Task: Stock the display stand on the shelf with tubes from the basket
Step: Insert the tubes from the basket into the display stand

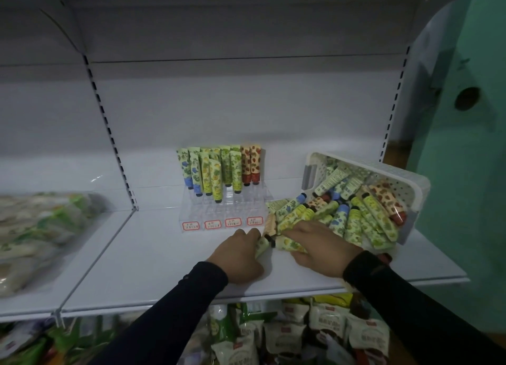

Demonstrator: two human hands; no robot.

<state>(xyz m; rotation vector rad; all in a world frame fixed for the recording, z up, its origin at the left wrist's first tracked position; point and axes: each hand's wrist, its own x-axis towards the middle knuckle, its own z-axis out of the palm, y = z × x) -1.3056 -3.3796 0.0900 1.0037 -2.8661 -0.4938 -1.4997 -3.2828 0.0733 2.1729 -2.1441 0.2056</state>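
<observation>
On the white shelf (153, 255), a clear display stand (224, 211) is set against the back, partly filled with upright tubes (219, 170) — front rows are bare. Just right of it a white basket (383, 173) is tipped on its side, tubes spilled toward the shelf's front edge. A pale tube (261, 245) is gripped by the left hand (241, 255); a yellow-green tube (290, 244) is pinched by the right hand (320, 248). Open shelf is left in front of the stand — bagged goods (41, 227) far left.
</observation>
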